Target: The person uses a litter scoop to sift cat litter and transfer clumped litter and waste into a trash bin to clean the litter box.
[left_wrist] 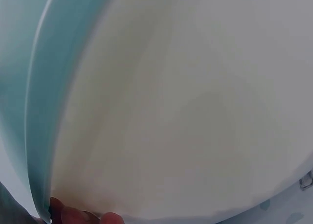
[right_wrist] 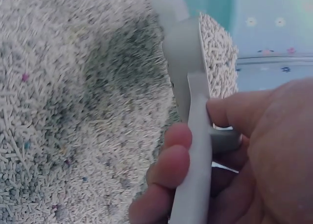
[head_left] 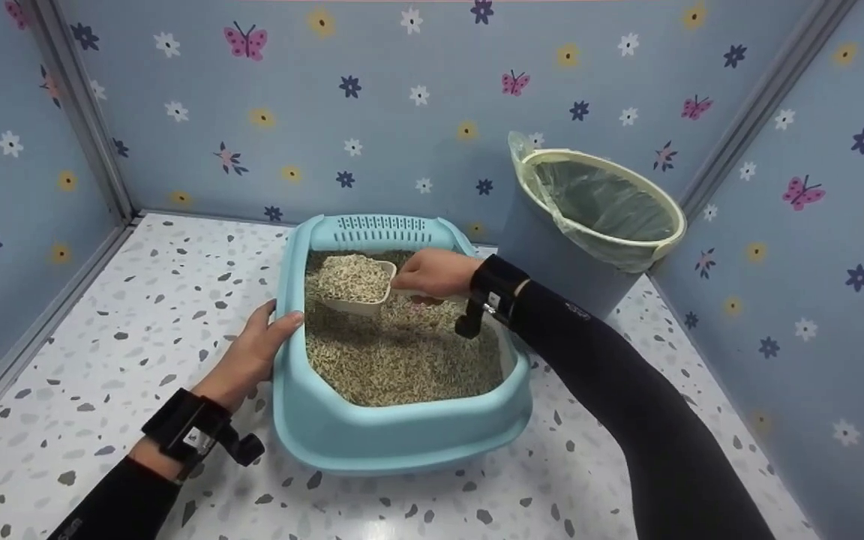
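Observation:
A blue litter box [head_left: 402,439] stands on the floor, its bottom covered with pellet litter [head_left: 402,367]. My left hand [head_left: 256,349] grips its left rim, thumb on top and fingers outside below. In the left wrist view, fingertips [left_wrist: 112,218] show under the box's pale outer wall [left_wrist: 186,111]. My right hand [head_left: 436,276] holds a white litter scoop by its handle [right_wrist: 195,170], fingers curled round it. The scoop [head_left: 361,306] is heaped with pellets [head_left: 355,276] and hangs over the back left part of the litter.
Behind the box on the right stands a tall bin [head_left: 563,255] with a plastic bag liner [head_left: 597,199] folded over its rim. Flower-patterned walls [head_left: 402,127] enclose the floor [head_left: 162,300] at the back and both sides.

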`<control>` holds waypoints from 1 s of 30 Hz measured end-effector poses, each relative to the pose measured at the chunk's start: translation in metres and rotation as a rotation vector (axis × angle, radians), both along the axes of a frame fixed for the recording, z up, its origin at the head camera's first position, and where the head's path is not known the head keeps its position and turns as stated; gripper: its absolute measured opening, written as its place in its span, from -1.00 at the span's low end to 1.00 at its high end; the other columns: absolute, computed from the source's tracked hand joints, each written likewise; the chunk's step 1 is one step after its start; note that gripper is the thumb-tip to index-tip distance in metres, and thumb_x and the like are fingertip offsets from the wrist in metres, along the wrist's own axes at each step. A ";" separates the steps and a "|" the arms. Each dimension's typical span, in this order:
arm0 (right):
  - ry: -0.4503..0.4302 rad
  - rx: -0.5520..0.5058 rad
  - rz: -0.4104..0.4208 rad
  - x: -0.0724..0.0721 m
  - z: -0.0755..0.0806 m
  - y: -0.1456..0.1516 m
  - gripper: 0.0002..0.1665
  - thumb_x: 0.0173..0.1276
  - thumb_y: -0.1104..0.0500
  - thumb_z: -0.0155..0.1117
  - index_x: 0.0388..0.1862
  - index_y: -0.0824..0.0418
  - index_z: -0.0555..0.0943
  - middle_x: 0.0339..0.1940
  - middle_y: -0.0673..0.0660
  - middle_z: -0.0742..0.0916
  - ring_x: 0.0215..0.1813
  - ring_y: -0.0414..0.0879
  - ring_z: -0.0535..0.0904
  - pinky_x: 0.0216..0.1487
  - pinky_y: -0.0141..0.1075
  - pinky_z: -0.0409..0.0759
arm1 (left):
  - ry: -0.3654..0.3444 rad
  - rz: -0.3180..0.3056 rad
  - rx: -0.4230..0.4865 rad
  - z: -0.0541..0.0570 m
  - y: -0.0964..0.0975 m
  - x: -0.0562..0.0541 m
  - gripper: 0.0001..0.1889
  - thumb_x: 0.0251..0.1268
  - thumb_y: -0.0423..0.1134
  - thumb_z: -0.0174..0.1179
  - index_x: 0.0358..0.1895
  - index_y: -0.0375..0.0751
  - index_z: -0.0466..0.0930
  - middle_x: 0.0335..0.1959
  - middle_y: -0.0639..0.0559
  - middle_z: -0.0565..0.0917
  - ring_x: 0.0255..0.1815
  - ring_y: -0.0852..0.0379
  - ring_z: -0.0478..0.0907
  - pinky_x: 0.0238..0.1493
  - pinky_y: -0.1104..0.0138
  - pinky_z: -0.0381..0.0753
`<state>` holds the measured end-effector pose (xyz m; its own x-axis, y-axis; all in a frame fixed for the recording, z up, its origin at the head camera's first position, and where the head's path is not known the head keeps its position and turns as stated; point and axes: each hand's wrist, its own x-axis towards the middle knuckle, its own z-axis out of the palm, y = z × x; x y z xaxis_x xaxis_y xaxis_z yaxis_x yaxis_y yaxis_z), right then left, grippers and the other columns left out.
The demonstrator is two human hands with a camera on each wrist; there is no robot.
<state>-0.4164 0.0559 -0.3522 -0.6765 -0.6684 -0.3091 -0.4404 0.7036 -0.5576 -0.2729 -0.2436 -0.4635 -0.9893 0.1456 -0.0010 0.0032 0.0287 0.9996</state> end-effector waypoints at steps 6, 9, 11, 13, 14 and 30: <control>-0.038 -0.075 -0.066 0.010 0.011 0.009 -0.39 0.80 0.04 0.13 -0.61 0.12 0.50 -0.63 0.02 0.56 -0.60 -0.16 0.43 -0.53 -0.33 0.49 | 0.008 -0.005 0.004 -0.001 0.000 0.000 -0.06 0.72 0.17 0.07 0.83 -0.25 -0.17 0.45 -0.48 0.42 0.21 -0.26 0.69 0.10 -0.10 0.87; -0.044 -0.090 -0.092 0.015 0.015 0.016 -0.39 0.80 0.04 0.13 -0.61 0.12 0.50 -0.64 0.01 0.56 -0.60 -0.19 0.44 -0.57 -0.37 0.49 | 0.011 -0.006 0.003 -0.001 0.000 0.000 -0.06 0.72 0.17 0.07 0.83 -0.26 -0.17 0.42 -0.48 0.43 0.18 -0.23 0.70 0.08 -0.09 0.88; -0.041 -0.090 -0.100 0.019 0.018 0.022 -0.39 0.80 0.03 0.14 -0.61 0.12 0.50 -0.64 0.01 0.55 -0.61 -0.19 0.43 -0.59 -0.40 0.48 | 0.012 -0.006 0.001 0.000 0.001 -0.001 -0.07 0.72 0.17 0.07 0.82 -0.26 -0.15 0.39 -0.47 0.44 0.17 -0.23 0.70 0.07 -0.09 0.88; -0.034 -0.086 -0.104 0.023 0.021 0.027 -0.39 0.80 0.02 0.14 -0.60 0.11 0.50 -0.65 0.00 0.55 -0.61 -0.20 0.43 -0.60 -0.41 0.48 | 0.010 -0.003 -0.005 0.000 0.001 -0.001 -0.07 0.72 0.18 0.08 0.82 -0.25 -0.14 0.36 -0.46 0.43 0.16 -0.22 0.69 0.08 -0.09 0.87; -0.032 -0.085 -0.105 0.026 0.023 0.030 -0.39 0.80 0.02 0.14 -0.61 0.10 0.50 -0.65 0.00 0.55 -0.62 -0.20 0.42 -0.60 -0.41 0.48 | 0.011 -0.004 -0.007 0.000 0.001 -0.001 -0.07 0.73 0.18 0.07 0.82 -0.26 -0.13 0.36 -0.46 0.43 0.16 -0.23 0.69 0.09 -0.09 0.87; 0.114 -0.050 -0.132 0.056 0.038 0.040 -0.35 0.81 -0.05 0.11 -0.63 0.05 0.52 -0.71 -0.04 0.54 -0.65 -0.16 0.44 -0.43 -0.32 0.52 | -0.008 -0.008 -0.032 0.003 -0.002 -0.001 -0.04 0.74 0.21 0.04 0.83 -0.25 -0.22 0.42 -0.45 0.39 0.25 -0.26 0.64 0.17 -0.13 0.83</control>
<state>-0.3607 0.0959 -0.3139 -0.7883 -0.5838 -0.1944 -0.4081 0.7324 -0.5450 -0.2741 -0.2451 -0.4603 -0.9881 0.1533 -0.0138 -0.0046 0.0602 0.9982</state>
